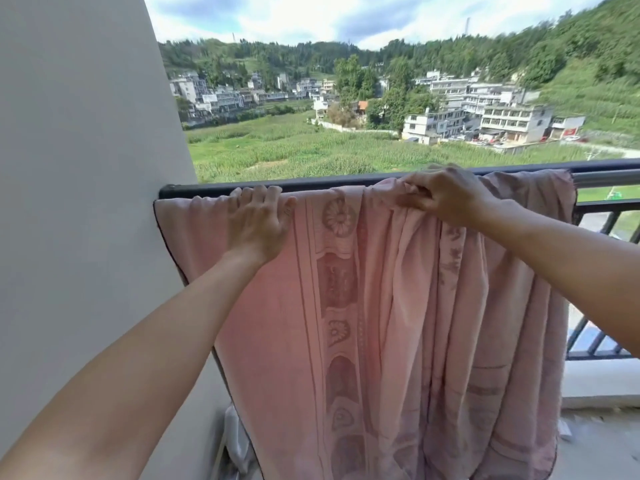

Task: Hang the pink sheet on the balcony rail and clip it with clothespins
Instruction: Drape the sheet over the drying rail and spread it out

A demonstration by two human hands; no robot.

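The pink sheet [363, 306], patterned with darker floral bands, hangs draped over the dark balcony rail [194, 189] and falls almost to the floor. It is bunched in folds toward the right. My left hand [258, 220] lies flat on the sheet's top edge at the rail, fingers spread. My right hand [446, 194] pinches a gathered fold of the sheet at the rail top. No clothespin can be made out in either hand.
A grey wall [86, 168] closes off the left side, and the rail meets it. Bare rail and dark balusters [602, 216] continue to the right of the sheet. A white object [235, 441] stands on the floor by the wall. Fields and buildings lie beyond.
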